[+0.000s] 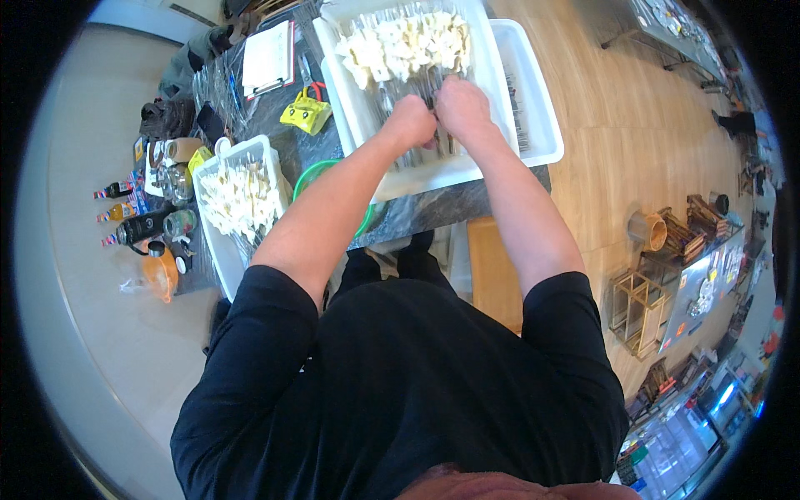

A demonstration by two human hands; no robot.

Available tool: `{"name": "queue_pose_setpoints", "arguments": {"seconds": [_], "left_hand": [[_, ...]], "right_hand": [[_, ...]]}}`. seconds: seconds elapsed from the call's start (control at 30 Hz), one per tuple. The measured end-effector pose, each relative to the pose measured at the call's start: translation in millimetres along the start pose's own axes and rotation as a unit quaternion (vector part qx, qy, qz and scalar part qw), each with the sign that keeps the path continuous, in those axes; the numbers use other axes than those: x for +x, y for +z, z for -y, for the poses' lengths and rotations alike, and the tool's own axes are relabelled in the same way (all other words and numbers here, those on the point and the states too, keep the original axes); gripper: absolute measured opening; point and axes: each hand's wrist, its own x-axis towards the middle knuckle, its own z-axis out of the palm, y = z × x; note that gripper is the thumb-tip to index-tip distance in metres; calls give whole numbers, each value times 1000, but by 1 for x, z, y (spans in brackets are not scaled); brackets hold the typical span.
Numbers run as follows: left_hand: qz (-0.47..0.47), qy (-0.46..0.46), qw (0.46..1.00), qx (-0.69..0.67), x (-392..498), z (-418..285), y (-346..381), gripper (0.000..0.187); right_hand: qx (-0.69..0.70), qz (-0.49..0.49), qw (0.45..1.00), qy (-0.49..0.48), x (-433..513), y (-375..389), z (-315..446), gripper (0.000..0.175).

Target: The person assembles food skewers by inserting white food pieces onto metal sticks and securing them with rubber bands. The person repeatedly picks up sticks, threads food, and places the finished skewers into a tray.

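Observation:
Both hands are over a white plastic tray [437,182] filled with thin skewer-like sticks [445,145] that bear pale cream pieces [406,44] at their far ends. My left hand [414,120] is curled low over the stick ends near the middle. My right hand [461,107] is bent beside it, close to the cream pieces. The fingertips of both are mostly hidden, so what they pinch cannot be told. A second white tray [550,140], holding more thin sticks, sits under the first and juts out to the right.
A smaller white tray [209,240] of similar pieces [240,197] stands at left. Nearby are a green-rimmed bowl [369,220], a yellow packet [306,114], red-handled scissors [315,86], a clipboard with paper [269,56] and bottles [144,228]. A person's sleeve [181,69] shows beyond the table.

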Motion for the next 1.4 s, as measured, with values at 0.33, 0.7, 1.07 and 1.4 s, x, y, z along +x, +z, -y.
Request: {"name": "queue_pose_setpoints", "arguments": {"seconds": [0.33,0.7,1.07,1.4], "left_hand": [[-148,206,964,74,-211,92,-19,26],[-389,-166,897,129,-330,300,-115,60],[-307,-127,939,-90,-292,340,-77,25],[-449,-36,883,-130,-316,360,-99,23]], "right_hand": [[-45,10,998,48,-8,1,2,36],[259,88,957,100,-191,14,71,44],[159,221,959,73,-252,53,139,38],[126,286,946,90,-269,60,131,38]]}}
